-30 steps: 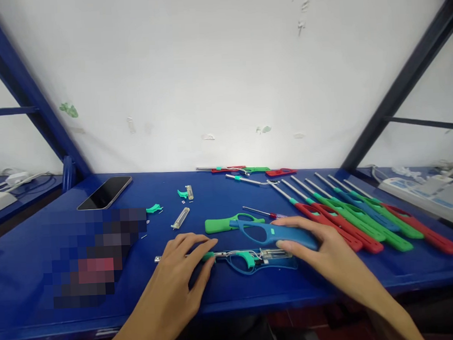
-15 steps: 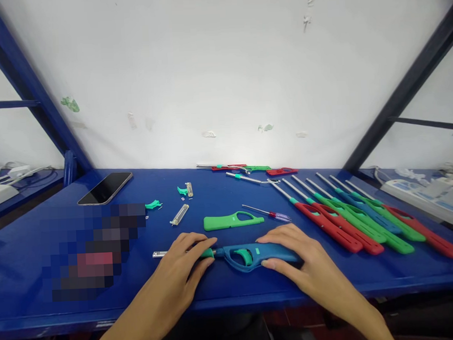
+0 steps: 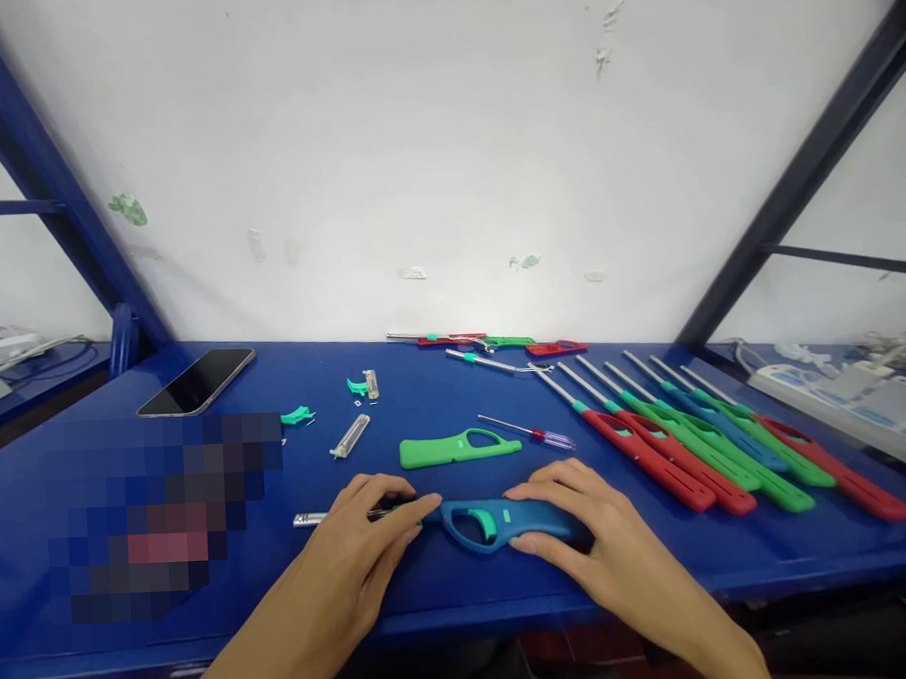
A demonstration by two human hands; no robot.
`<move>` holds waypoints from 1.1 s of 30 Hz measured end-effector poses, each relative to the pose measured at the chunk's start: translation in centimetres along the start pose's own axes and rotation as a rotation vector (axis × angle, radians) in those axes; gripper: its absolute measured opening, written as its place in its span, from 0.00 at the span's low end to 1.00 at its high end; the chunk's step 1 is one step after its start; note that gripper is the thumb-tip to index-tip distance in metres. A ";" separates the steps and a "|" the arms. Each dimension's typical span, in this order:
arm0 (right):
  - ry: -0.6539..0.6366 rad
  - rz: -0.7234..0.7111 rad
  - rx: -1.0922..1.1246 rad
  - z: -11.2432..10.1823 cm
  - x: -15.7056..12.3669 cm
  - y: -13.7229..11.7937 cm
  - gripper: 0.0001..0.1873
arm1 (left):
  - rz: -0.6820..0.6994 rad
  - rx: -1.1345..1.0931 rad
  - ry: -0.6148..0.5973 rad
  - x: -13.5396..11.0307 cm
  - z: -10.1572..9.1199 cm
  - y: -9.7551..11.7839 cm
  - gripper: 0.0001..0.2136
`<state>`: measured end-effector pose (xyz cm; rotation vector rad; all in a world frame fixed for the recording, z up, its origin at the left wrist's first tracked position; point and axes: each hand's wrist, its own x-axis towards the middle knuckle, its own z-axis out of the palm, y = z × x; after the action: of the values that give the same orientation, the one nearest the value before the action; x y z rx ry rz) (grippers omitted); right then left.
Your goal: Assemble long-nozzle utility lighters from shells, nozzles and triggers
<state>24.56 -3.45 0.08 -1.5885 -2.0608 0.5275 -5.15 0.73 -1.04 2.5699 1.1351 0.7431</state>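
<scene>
A blue long-nosed gas lighter (image 3: 532, 517) with a green trigger lies sideways near the front of the blue table. My left hand (image 3: 372, 543) is closed around its nozzle end, thumb and forefinger meeting by the neck of the handle. The metal tip (image 3: 309, 520) sticks out to the left of that hand. Around the rear of the handle my right hand (image 3: 592, 524) is closed, thumb at the near side and fingers at the far side. Just behind the lighter are a loose green handle shell (image 3: 447, 449) and a screwdriver (image 3: 536, 434) with a clear purple-red handle.
Several assembled red, green and blue lighters (image 3: 698, 449) lie slanted at the right. Clear fuel tanks (image 3: 350, 436) and green triggers (image 3: 297, 416) are scattered left of centre. A phone (image 3: 198, 381) lies at the back left. Loose nozzle tubes (image 3: 484, 361) and shells lie near the wall.
My left thumb and forefinger have shifted toward the handle's neck, now covering most of the green collar. My right hand keeps its hold. The whole view has shifted slightly.
</scene>
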 end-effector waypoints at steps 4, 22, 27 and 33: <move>0.006 -0.004 0.006 0.1 0.1 0.4 0.14 | 0.034 0.002 0.007 -0.1 0.1 -0.1 0.19; 0.102 0.032 0.131 0.8 0.1 -0.2 0.11 | 0.105 0.056 0.234 1.6 1.8 0.4 0.13; 0.173 -0.021 0.137 1.3 -0.2 -1.1 0.15 | 0.154 0.070 0.278 0.7 2.0 0.4 0.13; 0.155 -0.142 0.159 1.6 -0.1 -1.4 0.10 | 0.194 0.106 0.280 -0.3 1.8 0.1 0.14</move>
<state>22.54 -3.93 -0.47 -1.3382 -1.9465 0.4878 -4.30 0.42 -2.64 2.7570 1.0334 1.1477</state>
